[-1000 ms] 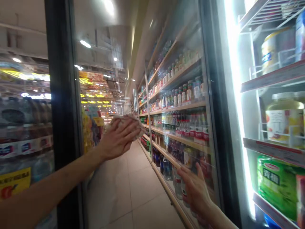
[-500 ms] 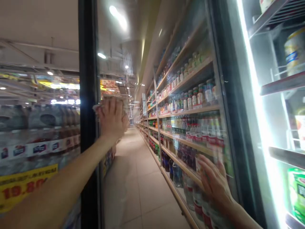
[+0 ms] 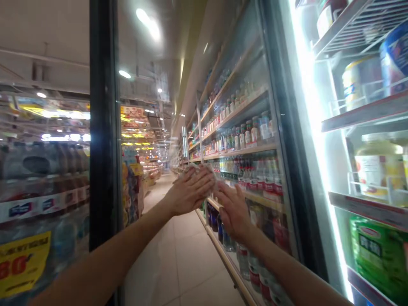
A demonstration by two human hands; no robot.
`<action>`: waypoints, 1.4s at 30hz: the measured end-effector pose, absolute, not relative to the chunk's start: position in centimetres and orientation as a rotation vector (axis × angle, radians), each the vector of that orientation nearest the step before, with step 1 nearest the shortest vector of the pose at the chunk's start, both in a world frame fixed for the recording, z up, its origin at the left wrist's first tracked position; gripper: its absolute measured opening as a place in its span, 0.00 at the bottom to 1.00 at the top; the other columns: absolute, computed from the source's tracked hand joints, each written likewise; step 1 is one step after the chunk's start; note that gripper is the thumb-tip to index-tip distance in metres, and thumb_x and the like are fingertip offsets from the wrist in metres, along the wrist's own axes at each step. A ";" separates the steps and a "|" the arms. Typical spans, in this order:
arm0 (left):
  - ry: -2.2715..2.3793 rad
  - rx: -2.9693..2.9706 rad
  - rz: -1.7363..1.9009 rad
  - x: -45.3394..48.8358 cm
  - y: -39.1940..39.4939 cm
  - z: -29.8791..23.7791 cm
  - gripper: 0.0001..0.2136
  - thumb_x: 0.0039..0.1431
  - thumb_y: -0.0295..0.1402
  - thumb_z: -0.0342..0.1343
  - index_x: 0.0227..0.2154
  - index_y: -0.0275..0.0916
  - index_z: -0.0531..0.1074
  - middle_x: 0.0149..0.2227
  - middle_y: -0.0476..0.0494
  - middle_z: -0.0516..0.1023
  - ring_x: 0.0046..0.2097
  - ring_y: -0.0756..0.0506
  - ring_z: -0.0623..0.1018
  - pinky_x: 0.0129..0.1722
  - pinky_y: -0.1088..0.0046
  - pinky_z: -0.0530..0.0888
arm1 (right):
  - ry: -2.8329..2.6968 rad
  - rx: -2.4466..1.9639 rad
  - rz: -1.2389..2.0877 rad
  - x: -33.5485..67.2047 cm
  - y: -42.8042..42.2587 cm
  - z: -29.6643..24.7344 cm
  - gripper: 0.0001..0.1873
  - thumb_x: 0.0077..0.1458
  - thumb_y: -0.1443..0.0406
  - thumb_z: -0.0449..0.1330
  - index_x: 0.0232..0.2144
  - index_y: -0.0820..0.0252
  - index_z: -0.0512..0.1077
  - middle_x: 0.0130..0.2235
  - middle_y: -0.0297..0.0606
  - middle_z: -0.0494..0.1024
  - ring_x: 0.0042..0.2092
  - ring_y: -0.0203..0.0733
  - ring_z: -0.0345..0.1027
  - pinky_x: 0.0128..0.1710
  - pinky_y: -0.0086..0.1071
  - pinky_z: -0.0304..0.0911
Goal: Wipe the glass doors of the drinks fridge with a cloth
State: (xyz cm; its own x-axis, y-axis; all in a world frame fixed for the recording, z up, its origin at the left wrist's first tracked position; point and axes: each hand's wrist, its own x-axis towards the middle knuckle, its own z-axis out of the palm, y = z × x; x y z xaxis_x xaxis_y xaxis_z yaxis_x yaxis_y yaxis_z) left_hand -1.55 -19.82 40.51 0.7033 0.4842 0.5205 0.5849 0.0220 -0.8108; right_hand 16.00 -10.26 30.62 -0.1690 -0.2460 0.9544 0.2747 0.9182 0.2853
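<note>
The glass door (image 3: pixel 153 255) of an upright cooler stands in front of me, dark-framed, with the store aisle showing on it. Against its middle, my left hand (image 3: pixel 191 191) lies with fingers stretched over a pale crumpled cloth (image 3: pixel 209 171), pressing it to the pane. Part of the cloth is hidden beneath the fingers. Just right of it is my right hand (image 3: pixel 234 212), fingers apart and close to the cloth's edge. Whether it touches the cloth or the glass I cannot tell.
Lit cooler shelves (image 3: pixel 366 112) on the right hold bottles and a green package (image 3: pixel 378 255). On the left, shrink-wrapped bottles (image 3: pixel 44 187) stand above a yellow price sign (image 3: pixel 25 263). The door's black frame (image 3: pixel 103 127) runs vertically between them and the pane.
My left hand has swept the cloth from the pane's left edge rightward to its middle. My right hand has moved left and slightly up, near it. The view has turned somewhat right.
</note>
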 end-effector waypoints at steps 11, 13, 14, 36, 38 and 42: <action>-1.252 -1.057 -0.761 -6.6 -24.1 38.4 0.30 0.60 0.43 0.44 0.62 0.33 0.47 0.65 0.31 0.47 0.65 0.34 0.48 0.61 0.49 0.46 | -1.611 -0.310 -0.494 6.6 -14.5 41.2 0.20 0.58 0.53 0.49 0.48 0.53 0.66 0.62 0.39 0.56 0.63 0.48 0.42 0.59 0.55 0.41; -1.278 -1.034 -0.772 -6.5 -23.8 37.8 0.30 0.60 0.43 0.44 0.62 0.33 0.48 0.64 0.30 0.48 0.65 0.34 0.48 0.61 0.48 0.46 | -1.600 -0.326 -0.522 9.0 -11.6 41.0 0.17 0.60 0.55 0.46 0.46 0.52 0.68 0.62 0.36 0.57 0.63 0.45 0.44 0.60 0.55 0.37; -1.283 -1.021 -0.776 -6.4 -23.6 37.6 0.30 0.60 0.43 0.43 0.62 0.33 0.48 0.64 0.30 0.49 0.65 0.34 0.48 0.61 0.48 0.46 | -1.591 -0.344 -0.530 11.1 -9.5 40.6 0.16 0.61 0.57 0.45 0.44 0.52 0.69 0.61 0.35 0.59 0.63 0.44 0.46 0.60 0.55 0.38; -1.311 -1.007 -0.758 -6.4 -23.2 37.5 0.29 0.61 0.43 0.40 0.61 0.31 0.50 0.64 0.29 0.48 0.65 0.34 0.47 0.61 0.46 0.46 | -1.568 -0.572 -0.670 18.5 -2.4 32.9 0.28 0.55 0.62 0.49 0.59 0.52 0.56 0.64 0.41 0.50 0.65 0.54 0.38 0.58 0.53 0.46; -1.322 -1.013 -0.745 -6.4 -23.4 37.5 0.28 0.61 0.43 0.39 0.60 0.30 0.52 0.64 0.29 0.49 0.65 0.34 0.47 0.61 0.47 0.46 | -1.684 -0.481 -0.722 17.5 -3.0 32.7 0.28 0.56 0.61 0.50 0.59 0.47 0.56 0.65 0.38 0.49 0.65 0.53 0.36 0.59 0.55 0.42; -1.340 -1.012 -0.736 -6.1 -23.4 37.4 0.29 0.61 0.43 0.40 0.60 0.29 0.51 0.64 0.27 0.48 0.66 0.34 0.45 0.61 0.47 0.44 | -1.329 -0.825 -0.456 19.5 -0.7 34.2 0.29 0.59 0.62 0.44 0.62 0.53 0.50 0.63 0.46 0.52 0.64 0.57 0.42 0.55 0.62 0.47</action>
